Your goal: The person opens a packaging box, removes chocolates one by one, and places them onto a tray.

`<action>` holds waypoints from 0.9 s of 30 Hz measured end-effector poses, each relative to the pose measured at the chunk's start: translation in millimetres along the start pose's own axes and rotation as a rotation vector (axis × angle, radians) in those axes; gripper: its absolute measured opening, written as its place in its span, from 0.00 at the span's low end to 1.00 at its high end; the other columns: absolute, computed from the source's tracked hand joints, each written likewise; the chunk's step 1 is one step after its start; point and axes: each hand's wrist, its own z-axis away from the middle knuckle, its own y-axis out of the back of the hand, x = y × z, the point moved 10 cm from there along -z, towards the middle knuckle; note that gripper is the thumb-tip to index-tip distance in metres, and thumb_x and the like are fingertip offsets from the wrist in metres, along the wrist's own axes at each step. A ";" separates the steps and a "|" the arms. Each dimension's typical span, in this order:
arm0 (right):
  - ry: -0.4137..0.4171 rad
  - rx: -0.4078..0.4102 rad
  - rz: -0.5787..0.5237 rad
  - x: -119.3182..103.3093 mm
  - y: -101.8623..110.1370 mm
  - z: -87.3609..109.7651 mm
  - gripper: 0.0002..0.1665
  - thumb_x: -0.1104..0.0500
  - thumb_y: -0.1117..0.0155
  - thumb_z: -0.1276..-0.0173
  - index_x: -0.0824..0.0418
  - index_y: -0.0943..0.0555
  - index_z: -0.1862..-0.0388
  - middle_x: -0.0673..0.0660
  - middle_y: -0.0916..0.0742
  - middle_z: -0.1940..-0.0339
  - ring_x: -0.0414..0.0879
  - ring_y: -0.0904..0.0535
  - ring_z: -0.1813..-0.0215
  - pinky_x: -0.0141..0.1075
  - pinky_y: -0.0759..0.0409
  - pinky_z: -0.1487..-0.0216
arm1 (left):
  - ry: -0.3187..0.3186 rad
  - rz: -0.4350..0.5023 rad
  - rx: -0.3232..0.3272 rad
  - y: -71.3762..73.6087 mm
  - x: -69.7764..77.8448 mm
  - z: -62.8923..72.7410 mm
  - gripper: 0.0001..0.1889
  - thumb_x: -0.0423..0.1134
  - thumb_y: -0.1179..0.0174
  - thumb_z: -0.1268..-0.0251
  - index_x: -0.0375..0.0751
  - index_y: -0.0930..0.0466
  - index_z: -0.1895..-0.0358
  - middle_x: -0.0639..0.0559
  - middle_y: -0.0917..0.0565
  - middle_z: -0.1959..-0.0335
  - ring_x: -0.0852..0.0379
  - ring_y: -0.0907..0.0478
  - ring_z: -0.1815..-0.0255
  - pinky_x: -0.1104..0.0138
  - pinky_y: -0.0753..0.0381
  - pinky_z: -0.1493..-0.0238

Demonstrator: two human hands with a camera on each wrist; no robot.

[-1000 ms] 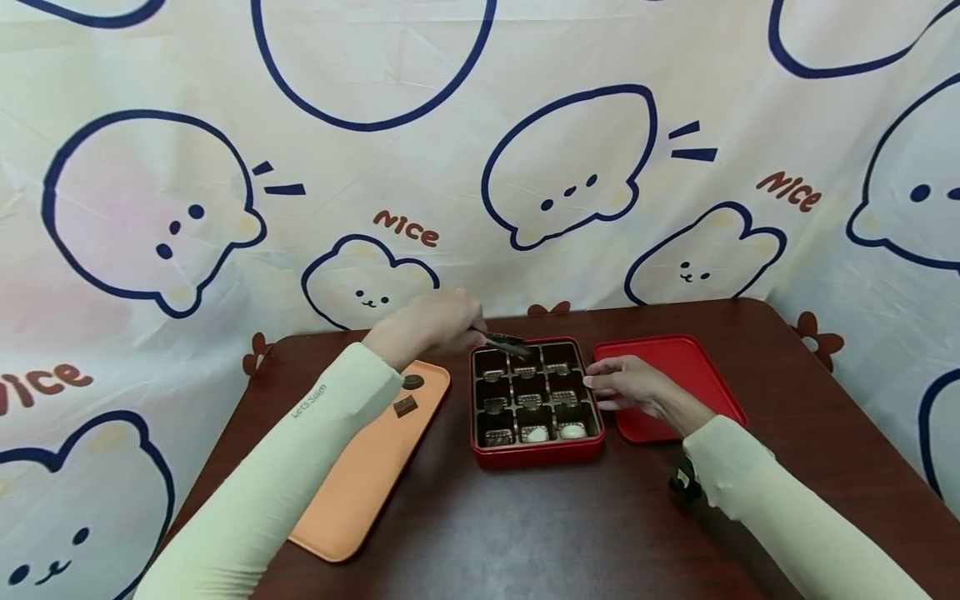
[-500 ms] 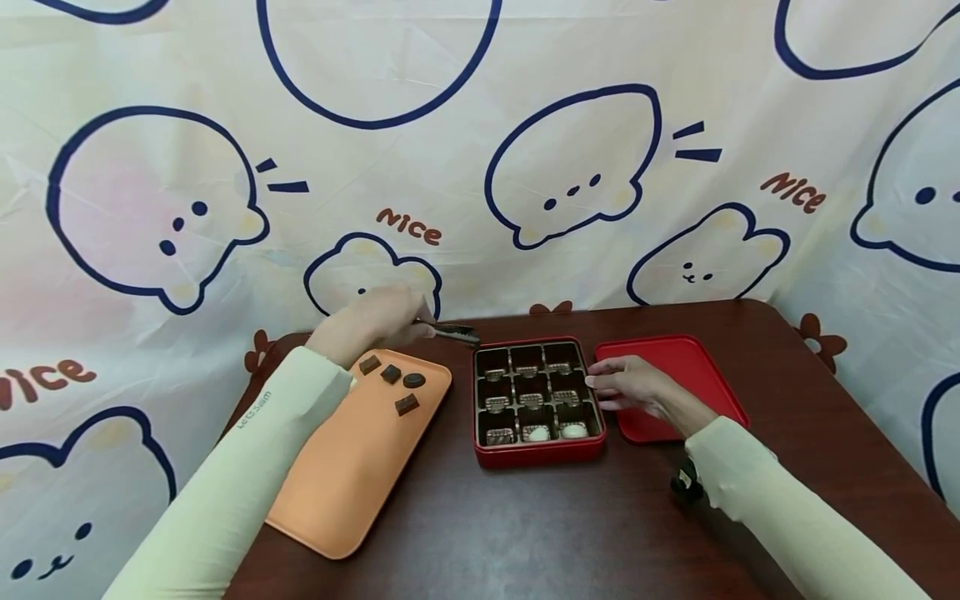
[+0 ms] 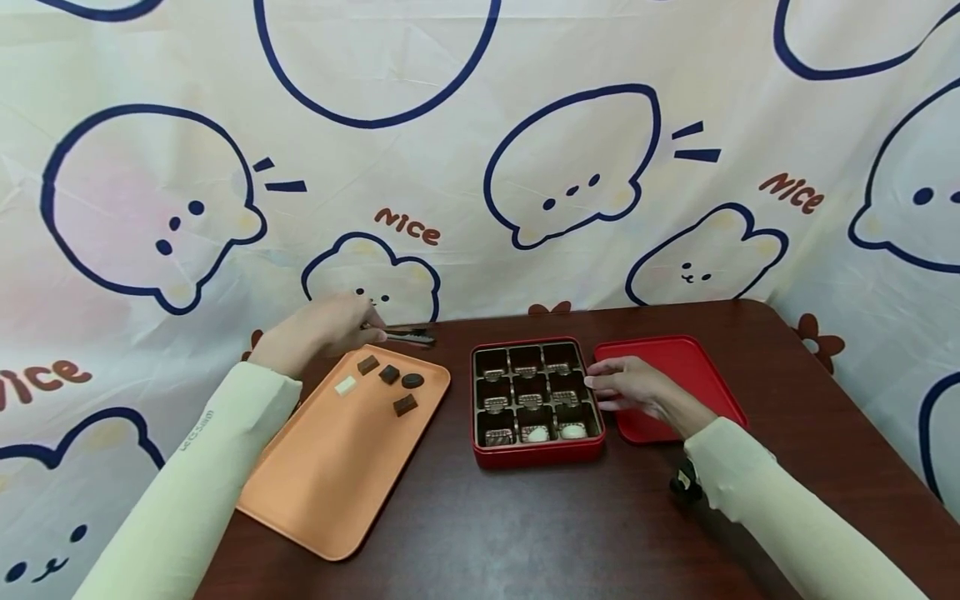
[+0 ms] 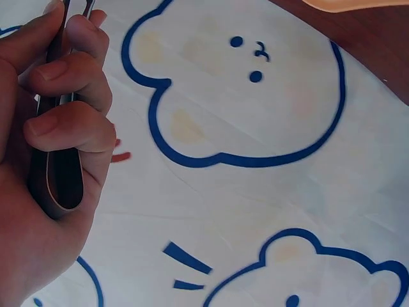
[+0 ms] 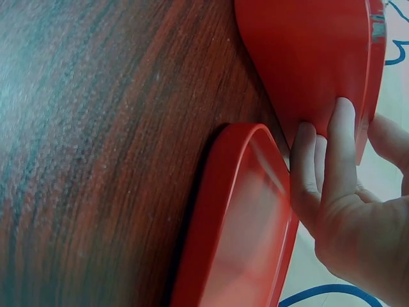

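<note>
My left hand point(image 3: 330, 327) holds metal tongs point(image 3: 408, 337) above the back end of the orange tray point(image 3: 322, 475). In the left wrist view, fingers and thumb wrap around the tongs point(image 4: 59, 173); their tips are out of that view. Between the tips in the head view I see no piece. On the tray lie a white chocolate point(image 3: 346, 386) and several dark ones, among them an oval one point(image 3: 412, 381). A red box point(image 3: 537, 457) with a divided insert holds white pieces point(image 3: 573, 431) in its front row. Extended fingers of my right hand point(image 3: 637, 387) touch the box's right side.
A red lid point(image 3: 693, 367) lies right of the box, partly under my right forearm. The dark wooden table point(image 3: 480, 533) ends at a fabric backdrop printed with cartoon bears. A small black object point(image 3: 686, 482) is at the right wrist.
My left hand has moved left with the tongs, from over the box's back row to behind the tray. More chocolates on the tray show now. The right hand has stayed at the box.
</note>
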 end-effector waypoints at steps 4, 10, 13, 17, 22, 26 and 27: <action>0.000 0.003 -0.002 -0.9 -0.2 1.0 0.34 0.59 0.40 0.25 0.72 0.37 0.27 0.72 0.28 0.30 0.62 0.27 0.31 0.47 0.18 0.45 | -0.015 0.006 0.045 0.2 -8.0 6.0 0.13 0.39 0.39 0.29 0.35 0.13 0.50 0.40 0.13 0.51 0.41 0.17 0.48 0.51 0.18 0.48; -0.001 0.009 -0.003 -1.4 -0.5 2.2 0.33 0.59 0.41 0.25 0.72 0.37 0.27 0.72 0.30 0.29 0.63 0.29 0.30 0.46 0.18 0.46 | -0.020 0.020 0.039 -5.8 -18.6 12.1 0.11 0.38 0.37 0.31 0.34 0.11 0.54 0.41 0.12 0.55 0.55 0.17 0.63 0.59 0.17 0.61; 0.001 0.009 -0.003 -0.6 -0.1 1.8 0.33 0.59 0.40 0.25 0.72 0.36 0.27 0.72 0.30 0.28 0.63 0.29 0.30 0.46 0.18 0.46 | 0.015 0.048 -0.007 -12.7 -25.4 16.2 0.13 0.39 0.38 0.30 0.34 0.12 0.52 0.41 0.12 0.54 0.58 0.20 0.68 0.63 0.20 0.66; 0.003 0.007 0.000 0.2 0.7 1.2 0.33 0.59 0.40 0.25 0.71 0.36 0.27 0.72 0.29 0.29 0.62 0.27 0.31 0.45 0.18 0.46 | 0.047 0.068 -0.018 -20.8 -35.5 21.6 0.13 0.40 0.39 0.29 0.35 0.12 0.52 0.43 0.12 0.55 0.59 0.24 0.73 0.66 0.27 0.71; 0.003 0.009 0.004 0.6 1.7 0.6 0.33 0.59 0.40 0.25 0.72 0.36 0.27 0.72 0.29 0.29 0.61 0.27 0.31 0.45 0.18 0.47 | 0.044 0.059 -0.011 -29.2 -46.0 24.7 0.10 0.40 0.38 0.30 0.39 0.10 0.57 0.50 0.12 0.64 0.59 0.26 0.73 0.66 0.27 0.72; 0.001 0.012 0.002 0.6 1.4 0.3 0.33 0.59 0.40 0.25 0.72 0.36 0.28 0.72 0.29 0.29 0.60 0.26 0.32 0.45 0.17 0.47 | 0.030 0.074 -0.013 -38.0 -50.3 25.7 0.09 0.38 0.38 0.31 0.39 0.09 0.60 0.55 0.15 0.72 0.60 0.28 0.76 0.67 0.30 0.73; 0.000 0.010 0.001 0.6 1.0 0.5 0.33 0.59 0.40 0.25 0.72 0.36 0.28 0.72 0.29 0.29 0.60 0.26 0.32 0.45 0.18 0.47 | 0.030 0.078 -0.013 -40.3 -51.5 26.1 0.09 0.38 0.38 0.31 0.39 0.09 0.59 0.56 0.15 0.71 0.60 0.29 0.75 0.67 0.30 0.73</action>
